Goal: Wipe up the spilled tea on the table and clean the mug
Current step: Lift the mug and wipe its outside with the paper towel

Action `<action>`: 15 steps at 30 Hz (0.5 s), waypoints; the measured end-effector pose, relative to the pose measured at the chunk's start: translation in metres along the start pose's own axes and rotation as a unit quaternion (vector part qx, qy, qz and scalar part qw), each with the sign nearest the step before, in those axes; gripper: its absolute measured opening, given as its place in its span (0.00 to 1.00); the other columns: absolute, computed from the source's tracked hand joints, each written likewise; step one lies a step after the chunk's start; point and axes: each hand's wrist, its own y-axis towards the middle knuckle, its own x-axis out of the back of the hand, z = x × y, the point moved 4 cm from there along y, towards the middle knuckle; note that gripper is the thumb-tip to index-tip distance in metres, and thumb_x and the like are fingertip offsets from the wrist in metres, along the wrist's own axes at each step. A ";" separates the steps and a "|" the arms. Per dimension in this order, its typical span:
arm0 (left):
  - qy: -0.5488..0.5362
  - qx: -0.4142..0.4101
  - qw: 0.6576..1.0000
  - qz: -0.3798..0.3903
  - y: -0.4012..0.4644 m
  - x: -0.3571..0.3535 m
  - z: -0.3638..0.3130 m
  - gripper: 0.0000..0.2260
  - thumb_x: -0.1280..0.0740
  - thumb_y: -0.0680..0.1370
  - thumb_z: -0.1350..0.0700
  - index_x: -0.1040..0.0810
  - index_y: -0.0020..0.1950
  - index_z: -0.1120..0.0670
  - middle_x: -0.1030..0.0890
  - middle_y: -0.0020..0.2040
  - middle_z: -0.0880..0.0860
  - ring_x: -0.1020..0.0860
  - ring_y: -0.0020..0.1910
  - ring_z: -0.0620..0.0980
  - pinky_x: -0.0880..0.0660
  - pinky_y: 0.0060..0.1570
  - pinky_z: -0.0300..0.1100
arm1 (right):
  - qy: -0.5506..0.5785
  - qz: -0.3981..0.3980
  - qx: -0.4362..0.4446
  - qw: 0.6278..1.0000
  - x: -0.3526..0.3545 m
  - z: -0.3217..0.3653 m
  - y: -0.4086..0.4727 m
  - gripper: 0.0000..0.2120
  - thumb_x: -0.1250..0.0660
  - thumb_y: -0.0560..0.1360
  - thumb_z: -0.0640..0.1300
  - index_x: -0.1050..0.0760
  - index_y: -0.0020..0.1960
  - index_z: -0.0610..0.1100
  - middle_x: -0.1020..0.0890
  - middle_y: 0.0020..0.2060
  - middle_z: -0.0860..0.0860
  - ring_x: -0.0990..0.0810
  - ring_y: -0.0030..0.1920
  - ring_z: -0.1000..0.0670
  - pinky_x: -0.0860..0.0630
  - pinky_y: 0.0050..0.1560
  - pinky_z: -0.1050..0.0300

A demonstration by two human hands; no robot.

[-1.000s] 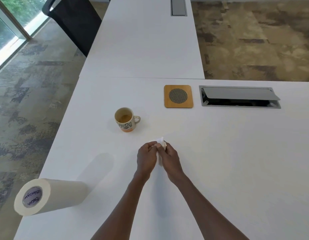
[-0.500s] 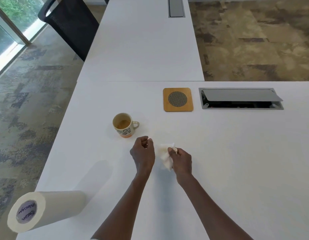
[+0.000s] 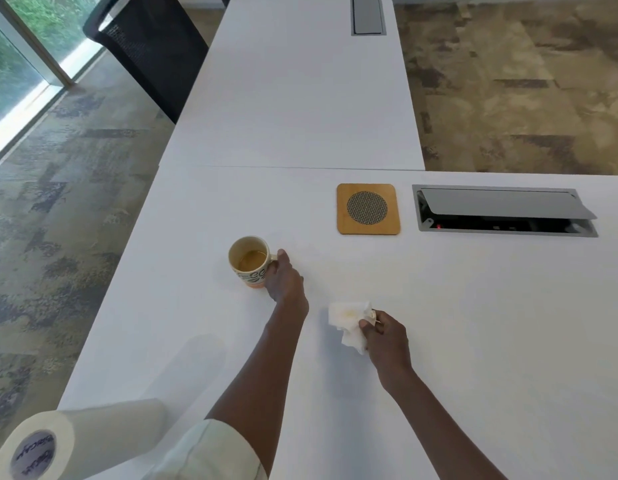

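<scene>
Near the middle of the white bench stands the mug, upright, with a shallow pool of brown tea in the bottom and a dark pattern round its side. On its right the left hand has closed around the handle, thumb up by the rim and fingers curled in against the side; the handle itself is mostly hidden behind them, so how firm the grip is I cannot tell, and the mug looks to be sitting on the bench. Nearer and to the right, well apart from the mug, the right hand pinches a crumpled white tissue between thumb and fingers; the tissue hangs out to the left of the hand with a pale yellow stain on it, at or just above the bench top. Between the two hands the surface carries only a very faint mark, too weak to make out. Farther off and to the right lies a square wooden coaster with a round mesh centre, and just beside it a grey cable hatch with its flap tilted open. At the near left corner a paper roll lies on its side, with a pale sleeve next to it
</scene>
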 end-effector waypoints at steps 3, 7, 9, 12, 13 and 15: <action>-0.039 -0.021 0.999 -0.018 0.004 -0.001 -0.001 0.13 0.35 0.81 0.47 0.17 0.53 0.55 0.15 0.55 0.59 0.19 0.58 0.61 0.22 0.59 0.49 | 0.008 0.011 -0.004 1.000 0.002 0.001 0.002 0.07 0.35 0.77 0.35 0.21 0.47 0.45 0.15 0.45 0.44 0.19 0.43 0.46 0.25 0.43 0.54; -0.044 -0.050 0.995 -0.069 0.000 0.002 -0.001 0.12 0.35 0.81 0.48 0.18 0.42 0.49 0.14 0.54 0.54 0.22 0.65 0.62 0.27 0.68 0.58 | 0.012 0.024 -0.004 1.000 0.003 0.005 0.007 0.07 0.35 0.77 0.35 0.21 0.49 0.44 0.15 0.46 0.44 0.20 0.44 0.45 0.25 0.44 0.52; -0.043 -0.048 0.995 -0.071 -0.003 0.003 -0.004 0.12 0.35 0.81 0.47 0.19 0.39 0.47 0.14 0.47 0.47 0.20 0.63 0.60 0.25 0.67 0.56 | 0.014 0.026 -0.003 1.000 0.003 0.008 0.008 0.07 0.35 0.77 0.35 0.21 0.49 0.44 0.15 0.46 0.44 0.20 0.43 0.46 0.25 0.44 0.53; -0.064 -0.038 0.995 -0.061 -0.002 0.004 -0.004 0.11 0.33 0.81 0.49 0.18 0.39 0.48 0.13 0.50 0.49 0.21 0.64 0.60 0.26 0.68 0.55 | 0.015 0.030 -0.001 0.999 0.002 0.009 0.010 0.07 0.35 0.77 0.35 0.21 0.47 0.45 0.15 0.45 0.44 0.20 0.43 0.46 0.26 0.43 0.53; -0.064 -0.039 0.996 -0.057 -0.002 0.005 -0.005 0.11 0.33 0.81 0.50 0.18 0.39 0.48 0.13 0.49 0.49 0.20 0.64 0.60 0.26 0.68 0.55 | 0.012 0.031 0.000 0.999 0.001 0.010 0.010 0.07 0.35 0.77 0.35 0.21 0.46 0.45 0.15 0.45 0.44 0.20 0.43 0.46 0.25 0.44 0.53; -0.062 -0.042 0.996 -0.055 -0.003 0.007 -0.007 0.11 0.32 0.80 0.52 0.19 0.38 0.47 0.15 0.44 0.46 0.18 0.61 0.57 0.24 0.67 0.52 | 0.008 0.035 0.001 0.999 0.000 0.011 0.011 0.06 0.35 0.77 0.35 0.21 0.46 0.43 0.15 0.45 0.44 0.19 0.45 0.44 0.22 0.46 0.49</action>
